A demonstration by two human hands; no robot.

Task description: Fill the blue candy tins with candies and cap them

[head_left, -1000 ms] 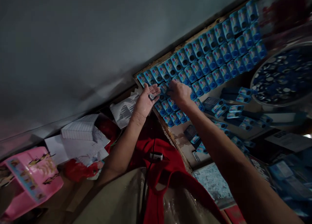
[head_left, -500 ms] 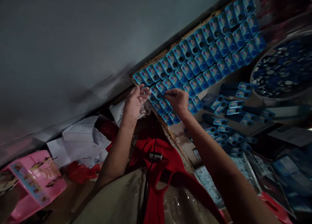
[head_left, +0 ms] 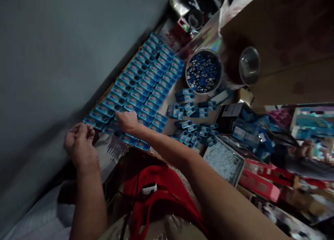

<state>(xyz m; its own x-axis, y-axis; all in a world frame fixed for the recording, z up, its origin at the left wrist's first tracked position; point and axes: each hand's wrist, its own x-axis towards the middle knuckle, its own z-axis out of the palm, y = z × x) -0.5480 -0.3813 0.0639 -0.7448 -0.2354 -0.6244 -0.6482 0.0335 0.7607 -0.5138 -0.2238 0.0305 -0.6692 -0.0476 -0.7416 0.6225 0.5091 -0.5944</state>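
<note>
Rows of small blue packs (head_left: 135, 97), each with a printed label and a round spot at one end, cover a board along the wall. My right hand (head_left: 127, 121) is closed over the near part of these rows, fingers pointing down-left and partly hidden. Just off the rows' near left corner, against the wall, is my left hand (head_left: 80, 142). Its fingers are curled together, and whatever they may hold is too small to see. Loose stacks of similar blue packs (head_left: 186, 132) lie to the right of the rows.
A round tub (head_left: 221, 73) of blue and silver pieces stands behind the stacks. Nearer is a metal tray (head_left: 241, 167) of pale small pieces. A clear cup (head_left: 249, 66) is by the cardboard on the right. A person's hand (head_left: 305, 149) shows at far right. Red cloth (head_left: 161, 177) lies close below.
The view has turned, bringing the tub, cardboard and far-right clutter into sight. My left hand has gone from spread fingers to curled ones. My right hand stays over the rows' near part.
</note>
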